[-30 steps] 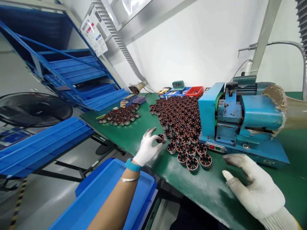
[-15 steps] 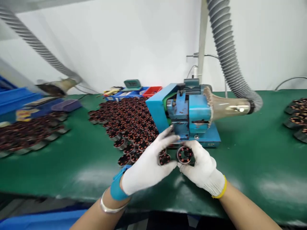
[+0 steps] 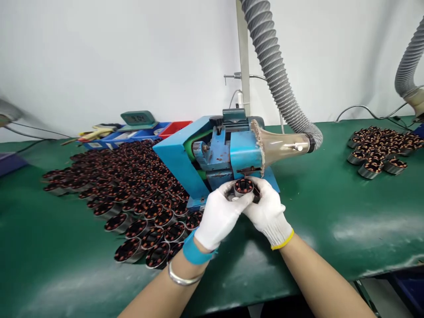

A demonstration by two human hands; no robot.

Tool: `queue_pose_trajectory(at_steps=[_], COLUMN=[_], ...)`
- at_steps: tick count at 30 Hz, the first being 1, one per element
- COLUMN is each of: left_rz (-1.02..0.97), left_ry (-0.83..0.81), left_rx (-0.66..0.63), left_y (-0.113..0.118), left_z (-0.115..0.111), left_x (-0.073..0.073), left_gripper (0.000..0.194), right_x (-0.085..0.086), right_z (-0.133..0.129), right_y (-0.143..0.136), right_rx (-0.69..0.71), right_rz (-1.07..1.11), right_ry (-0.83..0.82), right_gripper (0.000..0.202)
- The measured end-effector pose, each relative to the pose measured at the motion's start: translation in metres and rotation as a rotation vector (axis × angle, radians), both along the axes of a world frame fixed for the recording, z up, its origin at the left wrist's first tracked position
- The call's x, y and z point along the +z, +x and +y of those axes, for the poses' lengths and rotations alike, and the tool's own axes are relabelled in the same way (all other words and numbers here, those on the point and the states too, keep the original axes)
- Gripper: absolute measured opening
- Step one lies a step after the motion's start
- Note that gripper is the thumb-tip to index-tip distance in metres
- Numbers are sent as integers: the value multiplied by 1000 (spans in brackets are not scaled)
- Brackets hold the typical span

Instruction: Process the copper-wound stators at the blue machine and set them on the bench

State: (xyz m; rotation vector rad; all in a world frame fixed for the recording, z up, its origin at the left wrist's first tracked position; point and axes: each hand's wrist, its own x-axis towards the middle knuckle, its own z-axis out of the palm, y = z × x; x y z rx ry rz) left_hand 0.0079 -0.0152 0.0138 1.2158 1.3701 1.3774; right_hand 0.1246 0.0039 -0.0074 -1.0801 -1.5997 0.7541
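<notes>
A motor stator (image 3: 244, 186), a metal ring with a black inside and copper windings, is held between both my hands in front of the blue machine (image 3: 247, 150). My left hand (image 3: 221, 216), in a white glove, grips it from the left with the thumb across its near side. From the right, my right hand (image 3: 266, 207), in a white glove with a yellow cuff, closes around it; some of its fingers are hidden. The stator sits just below the slot in the machine's front, its open end facing up.
Many stators (image 3: 142, 207) crowd the green table (image 3: 331, 221) left of the machine. Another group (image 3: 380, 148) stands at the far right. A grey hose (image 3: 271, 57) joins a clear funnel (image 3: 281, 141) on the machine. Behind are a red bin (image 3: 175, 129) and a digital clock (image 3: 137, 118).
My view has turned right. My left hand has come off the stator group's edge and closed onto the stator that my right hand held, which is now nearer the machine's slot.
</notes>
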Motion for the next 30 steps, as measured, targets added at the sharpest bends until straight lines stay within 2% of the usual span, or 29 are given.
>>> queue_pose_trajectory(at_steps=[4, 7, 14, 19, 22, 24, 27, 29, 30], left_rz=[-10, -15, 20, 61, 95, 102, 3, -79, -91], left_ry=[-5, 9, 69, 69, 94, 149, 194, 174, 156], left_rx=[17, 71, 118, 122, 119, 63, -179, -329, -360], left_y=[3, 7, 11, 13, 13, 9, -7, -18, -23], left_z=[8, 9, 8, 9, 1, -7, -18, -20, -20], left_x=[7, 6, -5, -5, -5, -5, -4, -2, -1], left_gripper=[42, 38, 40, 39, 37, 41, 59, 64, 62], right_x=[8, 10, -3, -10, -11, -8, -1, 6, 10], right_z=[2, 2, 7, 8, 3, -2, -8, -9, -9], right_y=[-3, -3, 1, -1, 1, 5, 12, 17, 20], right_rx=[-14, 0, 32, 8, 7, 57, 153, 211, 227], right_rz=[34, 56, 23, 65, 80, 61, 18, -28, -62], right_ry=[-22, -18, 123, 130, 158, 223, 329, 350, 324], right_gripper=[38, 36, 42, 40, 41, 43, 44, 50, 57])
